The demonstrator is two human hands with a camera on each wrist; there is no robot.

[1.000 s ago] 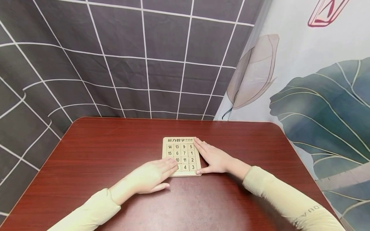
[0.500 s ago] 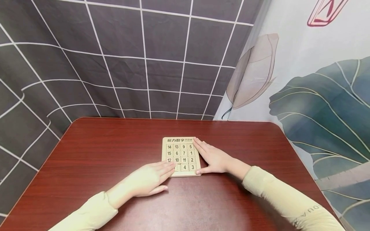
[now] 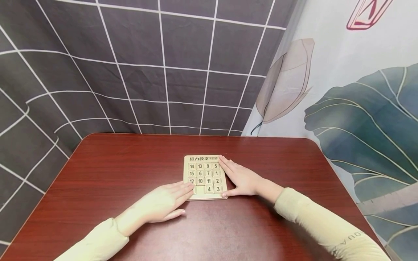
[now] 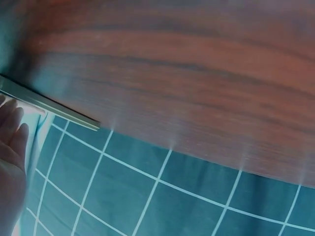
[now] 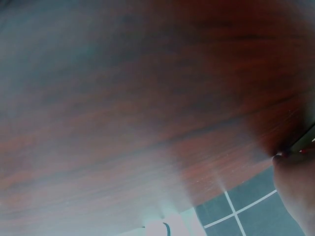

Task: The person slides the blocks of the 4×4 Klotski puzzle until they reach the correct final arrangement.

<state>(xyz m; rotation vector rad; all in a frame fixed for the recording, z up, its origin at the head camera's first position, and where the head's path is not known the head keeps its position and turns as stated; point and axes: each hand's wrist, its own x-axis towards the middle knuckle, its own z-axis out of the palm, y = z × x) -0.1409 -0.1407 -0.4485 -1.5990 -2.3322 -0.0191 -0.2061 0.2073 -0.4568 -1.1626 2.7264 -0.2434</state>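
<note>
A pale sliding number puzzle [image 3: 202, 197] lies flat on the table, its numbered tiles set in a frame. In its bottom row a bare slot [image 3: 200, 190] shows left of the 4 tile [image 3: 209, 189]. My left hand [image 3: 161, 203] rests its straight fingertips on the lower left corner, partly covering the bottom-left tile, whose number is hidden. Along the right edge my right hand [image 3: 244, 180] is spread, straight fingers at the upper right corner and thumb at the lower right. In the left wrist view the puzzle's edge [image 4: 54, 106] shows above the left fingers.
The red-brown wooden table [image 3: 130, 156] has rounded far corners. Behind it hangs a dark grey curtain [image 3: 186, 85] with white grid lines. A white curtain [image 3: 333, 65] with large leaf prints hangs at the right.
My left hand has slid left across the bottom row, and the tile under its fingertips has shifted left, baring a slot beside the 4. My right hand has stayed in place.
</note>
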